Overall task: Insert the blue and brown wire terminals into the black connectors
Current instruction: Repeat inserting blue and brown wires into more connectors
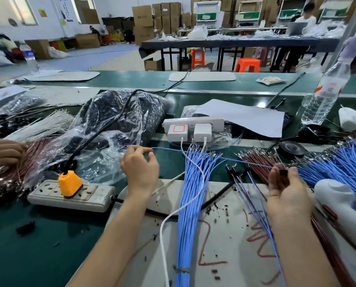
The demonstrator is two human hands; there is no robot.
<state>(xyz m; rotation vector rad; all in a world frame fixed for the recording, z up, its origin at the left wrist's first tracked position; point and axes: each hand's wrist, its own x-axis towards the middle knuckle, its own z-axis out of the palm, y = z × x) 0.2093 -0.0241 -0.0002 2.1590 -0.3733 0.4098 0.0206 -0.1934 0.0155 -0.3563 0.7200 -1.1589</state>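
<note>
1. One blue wire (169,149) is stretched taut between the two hands. Its long axis runs straight across from the left hand's fingertips to the right hand's, above the tabletop (38,255).
2. The left hand (140,165) has its back up and pinches the wire's free end between thumb and fingertips.
3. The right hand (287,191) is palm up, its fingers curled round a black connector (283,172) with finished leads trailing from it. The terminal end of the wire is here, so this hand is the nearer one.
4. I can't tell whether the terminal is seated; the fingers hide it.
5. By my reckoning, the push must follow the wire's line into the connector.
6. The bundle of blue wires (190,204) lies between the hands, and the brown wires (257,162) lie just beyond the right hand.
</note>
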